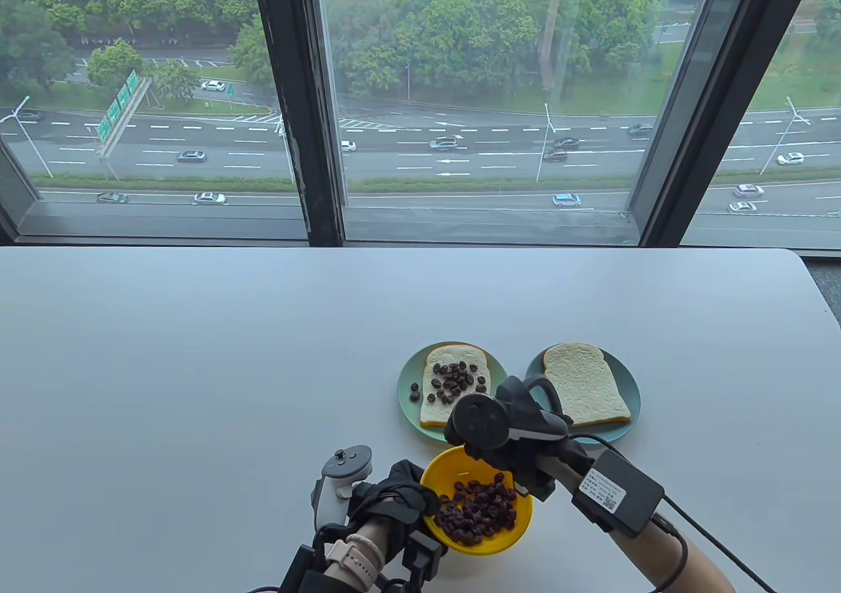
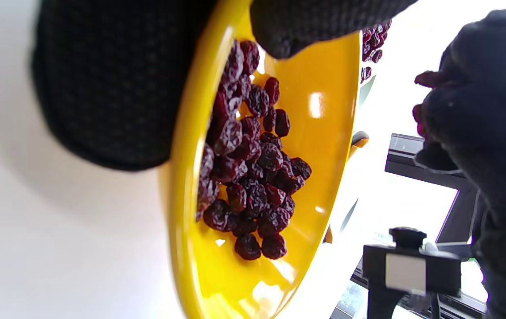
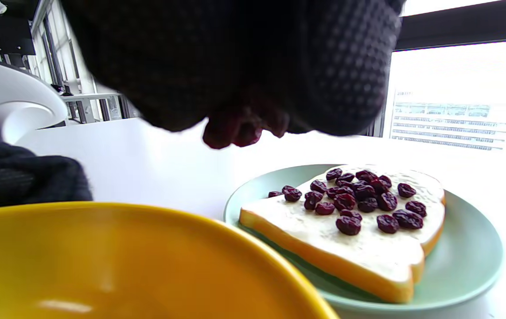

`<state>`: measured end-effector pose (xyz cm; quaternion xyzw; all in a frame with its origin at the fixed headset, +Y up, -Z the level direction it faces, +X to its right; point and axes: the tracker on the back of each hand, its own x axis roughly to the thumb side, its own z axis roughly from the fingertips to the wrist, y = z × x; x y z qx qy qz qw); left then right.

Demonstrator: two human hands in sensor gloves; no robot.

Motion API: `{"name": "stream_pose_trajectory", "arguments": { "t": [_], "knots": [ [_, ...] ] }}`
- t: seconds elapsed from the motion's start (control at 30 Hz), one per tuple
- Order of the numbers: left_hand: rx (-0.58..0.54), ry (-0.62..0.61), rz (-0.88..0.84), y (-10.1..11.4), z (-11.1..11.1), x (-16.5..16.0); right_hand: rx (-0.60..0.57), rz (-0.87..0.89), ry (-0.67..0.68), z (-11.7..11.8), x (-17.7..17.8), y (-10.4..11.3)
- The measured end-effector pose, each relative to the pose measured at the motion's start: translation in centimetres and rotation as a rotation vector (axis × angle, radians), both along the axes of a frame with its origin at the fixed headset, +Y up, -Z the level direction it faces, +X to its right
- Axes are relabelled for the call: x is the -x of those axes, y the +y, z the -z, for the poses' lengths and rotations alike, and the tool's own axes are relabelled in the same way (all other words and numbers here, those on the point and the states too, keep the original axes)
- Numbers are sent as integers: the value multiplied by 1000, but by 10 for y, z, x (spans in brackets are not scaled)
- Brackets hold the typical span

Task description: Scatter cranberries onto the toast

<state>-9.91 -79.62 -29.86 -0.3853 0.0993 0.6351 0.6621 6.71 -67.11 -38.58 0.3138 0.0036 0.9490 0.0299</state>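
Note:
A yellow bowl (image 1: 506, 540) of dried cranberries (image 1: 478, 506) stands near the table's front edge; it also shows in the left wrist view (image 2: 324, 79) and the right wrist view (image 3: 102, 257). My left hand (image 1: 394, 494) grips the bowl's left rim. My right hand (image 1: 489, 435) hovers over the bowl's far rim and pinches a few cranberries (image 3: 239, 128) in its fingertips. A toast (image 1: 454, 383) with many cranberries on it lies on the left green plate (image 1: 406, 389); it also shows in the right wrist view (image 3: 359, 239). A bare toast (image 1: 585, 389) lies on the right green plate (image 1: 629, 383).
The white table's far edge (image 1: 420, 249) runs along a large window. The two plates sit side by side just beyond the bowl. A cable and black box (image 1: 614, 491) hang on my right forearm.

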Motion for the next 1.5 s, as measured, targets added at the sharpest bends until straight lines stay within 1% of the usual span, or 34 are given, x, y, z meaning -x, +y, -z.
{"name": "stream_pose_trajectory", "arguments": {
  "t": [0.13, 0.2, 0.27, 0.37, 0.5, 0.7, 0.87, 0.93, 1.03, 1.13, 1.3, 1.37, 1.5],
  "knots": [
    [9, -4, 0, 1, -1, 1, 27, -49, -39, 38, 15, -20],
    [13, -6, -6, 1, -1, 1, 43, -53, -45, 51, 22, -30],
    [28, -2, -9, 0, -1, 2, 77, -69, -49, 59, 29, -40],
    [30, -16, 3, -1, -1, 3, 55, -100, -57, 68, 34, -50],
    [33, -5, -27, 0, -1, 2, 78, -54, -73, 70, 33, -54],
    [31, -9, -20, -1, -2, 2, -24, -146, -36, 65, 19, -60],
    [33, -8, -15, -1, -2, 2, -9, -123, -23, 59, 7, -60],
    [33, -10, -15, -1, -2, 1, -23, -118, -28, 58, 2, -57],
    [31, -11, -11, -2, -1, 2, -19, -72, -40, 52, -9, -49],
    [29, -9, -9, -2, 0, 2, -3, -15, -46, 37, -24, -37],
    [20, -5, -9, -1, 0, 0, 50, 50, 2, -1, -46, -19],
    [11, 3, -6, 0, -1, -1, 85, 83, 40, -22, -53, -14],
    [2, 6, -15, 2, -3, -5, 170, 103, 126, -57, -55, -12]
  ]
}}
